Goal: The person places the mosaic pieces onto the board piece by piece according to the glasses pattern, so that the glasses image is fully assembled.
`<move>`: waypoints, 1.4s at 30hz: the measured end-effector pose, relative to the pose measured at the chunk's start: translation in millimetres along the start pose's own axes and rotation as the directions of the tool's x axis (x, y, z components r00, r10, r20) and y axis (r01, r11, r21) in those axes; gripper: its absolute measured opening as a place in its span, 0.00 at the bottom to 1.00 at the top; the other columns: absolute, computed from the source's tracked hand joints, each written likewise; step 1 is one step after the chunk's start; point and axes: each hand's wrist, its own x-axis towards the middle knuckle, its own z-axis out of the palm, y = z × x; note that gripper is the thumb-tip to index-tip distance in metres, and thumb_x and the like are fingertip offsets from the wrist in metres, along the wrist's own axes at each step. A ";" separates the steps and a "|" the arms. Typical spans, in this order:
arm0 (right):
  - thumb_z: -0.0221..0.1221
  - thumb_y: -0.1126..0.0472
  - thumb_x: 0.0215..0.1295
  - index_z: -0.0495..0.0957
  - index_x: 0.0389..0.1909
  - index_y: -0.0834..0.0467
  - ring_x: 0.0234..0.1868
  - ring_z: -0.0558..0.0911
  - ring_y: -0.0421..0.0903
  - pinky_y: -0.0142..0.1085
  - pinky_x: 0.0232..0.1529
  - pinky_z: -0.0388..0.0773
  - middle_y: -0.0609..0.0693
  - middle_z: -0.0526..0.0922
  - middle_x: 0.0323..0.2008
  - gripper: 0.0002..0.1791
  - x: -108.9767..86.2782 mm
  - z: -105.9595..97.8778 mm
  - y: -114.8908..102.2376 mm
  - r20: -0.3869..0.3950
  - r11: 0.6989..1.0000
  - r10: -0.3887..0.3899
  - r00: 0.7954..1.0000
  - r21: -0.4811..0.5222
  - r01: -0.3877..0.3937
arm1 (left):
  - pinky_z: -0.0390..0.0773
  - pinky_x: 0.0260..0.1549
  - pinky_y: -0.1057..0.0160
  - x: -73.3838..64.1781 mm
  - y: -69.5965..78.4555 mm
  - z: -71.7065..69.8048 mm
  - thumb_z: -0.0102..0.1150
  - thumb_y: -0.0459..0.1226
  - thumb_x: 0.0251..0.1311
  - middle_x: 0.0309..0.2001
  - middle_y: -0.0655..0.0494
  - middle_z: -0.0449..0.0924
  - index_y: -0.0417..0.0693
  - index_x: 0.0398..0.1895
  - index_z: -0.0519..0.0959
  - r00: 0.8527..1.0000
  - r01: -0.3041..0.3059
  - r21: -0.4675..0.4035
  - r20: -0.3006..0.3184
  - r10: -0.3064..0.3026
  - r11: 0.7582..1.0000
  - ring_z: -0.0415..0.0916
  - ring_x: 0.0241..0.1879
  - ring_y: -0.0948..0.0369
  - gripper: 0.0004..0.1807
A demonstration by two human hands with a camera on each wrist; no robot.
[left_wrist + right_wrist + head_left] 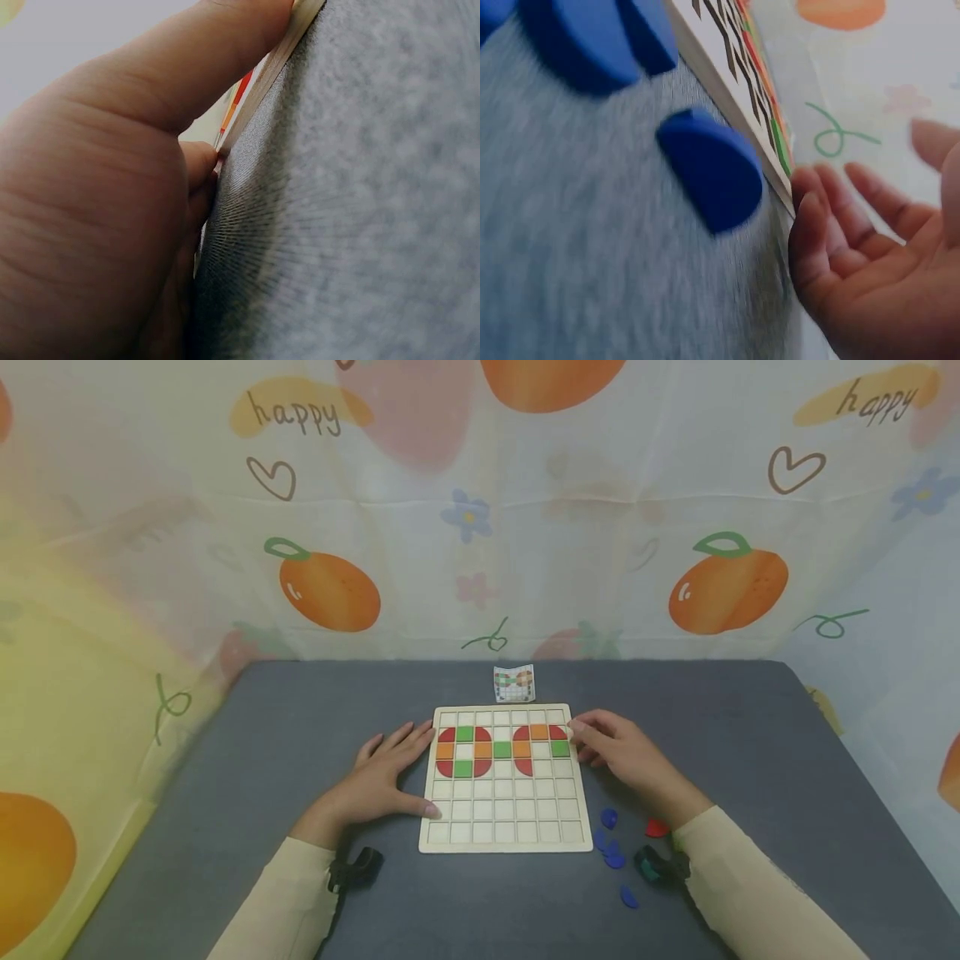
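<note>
A pale wooden grid board lies flat between the two hands. In its upper rows sit red rounded pieces, orange squares and green squares, in two groups joined by a green square. My left hand is spread along the board's left edge, its thumb on the lower left rim and fingertips at the upper left. At the upper right edge is my right hand, its fingers loosely bent beside the red corner piece. The right wrist view shows nothing between those fingers.
Several blue rounded pieces lie on the grey table right of the board, with a red piece near the right wrist. A small printed pattern card stands behind the board. A fruit-patterned cloth hangs beyond the table.
</note>
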 end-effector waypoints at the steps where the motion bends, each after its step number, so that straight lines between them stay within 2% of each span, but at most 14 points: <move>1: 0.57 0.44 0.86 0.78 0.66 0.63 0.49 0.84 0.56 0.46 0.51 0.81 0.59 0.84 0.54 0.27 -2.9 -2.5 -0.4 0.006 1.000 -0.006 1.000 0.014 0.006 | 0.30 0.76 0.33 0.0 0.0 0.2 0.80 0.70 0.46 0.88 0.59 0.47 0.52 0.90 0.53 1.000 -0.002 0.000 0.000 0.002 1.000 0.36 0.87 0.48 0.73; 6: 0.49 0.41 0.89 0.75 0.70 0.66 0.54 0.84 0.58 0.45 0.54 0.81 0.61 0.83 0.56 0.33 -21.4 -18.0 -2.3 0.023 0.997 -0.053 0.998 0.052 0.051 | 0.30 0.76 0.33 -0.2 -1.1 0.7 0.80 0.70 0.47 0.88 0.59 0.47 0.53 0.90 0.53 1.000 -0.008 0.001 0.002 0.008 1.000 0.36 0.87 0.49 0.73; 9: 0.42 0.40 0.91 0.73 0.72 0.69 0.54 0.84 0.58 0.43 0.53 0.82 0.63 0.83 0.56 0.36 -33.1 -28.6 -0.1 0.035 0.992 -0.107 0.994 0.073 0.104 | 0.30 0.76 0.33 -0.5 -1.3 0.1 0.80 0.70 0.46 0.88 0.59 0.47 0.52 0.90 0.53 1.000 -0.006 -0.005 0.003 0.006 1.000 0.36 0.87 0.49 0.73; 12: 0.34 0.42 0.93 0.71 0.72 0.72 0.53 0.85 0.58 0.41 0.52 0.83 0.66 0.82 0.56 0.37 -44.2 -39.8 6.0 0.065 0.975 -0.187 0.980 0.137 0.177 | 0.30 0.76 0.33 -1.2 -0.9 -0.6 0.80 0.70 0.46 0.88 0.59 0.47 0.52 0.90 0.53 1.000 -0.006 -0.009 0.002 0.006 1.000 0.36 0.87 0.48 0.73; 17: 0.23 0.44 0.92 0.75 0.73 0.58 0.55 0.83 0.55 0.41 0.53 0.81 0.64 0.81 0.57 0.37 -61.9 -58.3 23.0 0.140 0.923 -0.300 0.944 0.292 0.250 | 0.30 0.76 0.33 -2.5 -0.4 -1.2 0.80 0.70 0.46 0.88 0.59 0.47 0.52 0.90 0.53 1.000 -0.007 -0.011 0.001 0.007 1.000 0.36 0.87 0.48 0.73; 20: 0.20 0.46 0.91 0.75 0.75 0.50 0.57 0.83 0.54 0.41 0.55 0.80 0.61 0.80 0.59 0.36 -73.3 -67.7 34.8 0.178 0.909 -0.332 0.926 0.324 0.264 | 0.31 0.76 0.33 -2.5 -1.1 -0.7 0.80 0.70 0.47 0.88 0.59 0.47 0.52 0.90 0.53 1.000 -0.007 -0.011 0.001 0.007 1.000 0.36 0.87 0.48 0.73; 24: 0.17 0.47 0.91 0.71 0.78 0.50 0.59 0.81 0.53 0.40 0.57 0.79 0.59 0.80 0.62 0.37 -88.3 -79.7 48.5 0.204 0.902 -0.354 0.913 0.334 0.275 | 0.31 0.76 0.34 -1.5 -0.8 0.0 0.80 0.71 0.47 0.88 0.60 0.47 0.53 0.90 0.53 1.000 -0.002 -0.007 0.003 0.002 1.000 0.36 0.87 0.49 0.73; 27: 0.17 0.46 0.91 0.69 0.80 0.51 0.59 0.81 0.52 0.39 0.57 0.78 0.59 0.79 0.63 0.38 -97.7 -87.5 56.2 0.204 0.901 -0.357 0.911 0.331 0.279 | 0.31 0.77 0.34 -0.4 1.0 0.1 0.79 0.71 0.47 0.88 0.60 0.46 0.54 0.90 0.53 1.000 0.003 -0.002 0.002 -0.003 1.000 0.36 0.87 0.49 0.73; 30: 0.22 0.51 0.92 0.69 0.80 0.54 0.59 0.80 0.50 0.38 0.56 0.78 0.58 0.79 0.63 0.33 -105.7 -91.3 63.1 0.194 0.917 -0.336 0.922 0.290 0.273 | 0.31 0.77 0.34 0.1 2.0 0.2 0.79 0.71 0.46 0.88 0.60 0.47 0.53 0.90 0.53 1.000 0.004 0.004 -0.001 -0.004 1.000 0.36 0.87 0.49 0.73; 34: 0.41 0.66 0.90 0.69 0.78 0.62 0.57 0.82 0.47 0.36 0.53 0.81 0.59 0.79 0.62 0.23 -115.2 -90.3 71.0 0.154 0.955 -0.266 0.952 0.176 0.239 | 0.31 0.77 0.34 0.2 2.2 0.0 0.80 0.70 0.46 0.88 0.59 0.47 0.53 0.90 0.53 1.000 0.005 0.003 0.002 -0.005 1.000 0.36 0.87 0.49 0.73; 36: 0.53 0.70 0.85 0.69 0.76 0.66 0.56 0.82 0.47 0.37 0.50 0.83 0.61 0.79 0.62 0.23 -118.5 -88.4 73.0 0.137 0.972 -0.219 0.966 0.121 0.203 | 0.31 0.77 0.34 -0.2 2.3 -0.3 0.80 0.70 0.47 0.88 0.59 0.47 0.52 0.90 0.53 1.000 0.006 0.000 0.003 -0.006 1.000 0.36 0.87 0.49 0.73; 38: 0.62 0.70 0.80 0.72 0.74 0.68 0.53 0.82 0.47 0.37 0.48 0.84 0.62 0.79 0.62 0.25 -121.3 -87.0 72.4 0.132 0.983 -0.184 0.974 0.048 0.179 | 0.31 0.77 0.34 -0.3 2.4 -0.6 0.80 0.70 0.47 0.88 0.59 0.47 0.52 0.90 0.53 1.000 0.007 -0.001 0.003 -0.007 1.000 0.36 0.87 0.49 0.72; 40: 0.68 0.69 0.75 0.76 0.71 0.66 0.50 0.82 0.47 0.36 0.46 0.83 0.61 0.80 0.60 0.26 -122.0 -86.7 72.5 0.138 0.977 -0.201 0.970 -0.046 0.209 | 0.30 0.77 0.34 -0.5 2.2 -0.8 0.79 0.70 0.47 0.88 0.58 0.47 0.52 0.90 0.53 1.000 0.004 -0.002 0.004 -0.004 1.000 0.36 0.87 0.49 0.72; 42: 0.72 0.67 0.72 0.79 0.68 0.63 0.47 0.81 0.46 0.35 0.45 0.81 0.58 0.81 0.57 0.26 -121.8 -87.4 72.0 0.154 0.958 -0.223 0.962 -0.148 0.246 | 0.30 0.77 0.34 -0.9 1.2 -0.8 0.79 0.70 0.47 0.88 0.58 0.47 0.52 0.90 0.53 1.000 0.001 -0.002 0.001 -0.001 1.000 0.36 0.87 0.48 0.72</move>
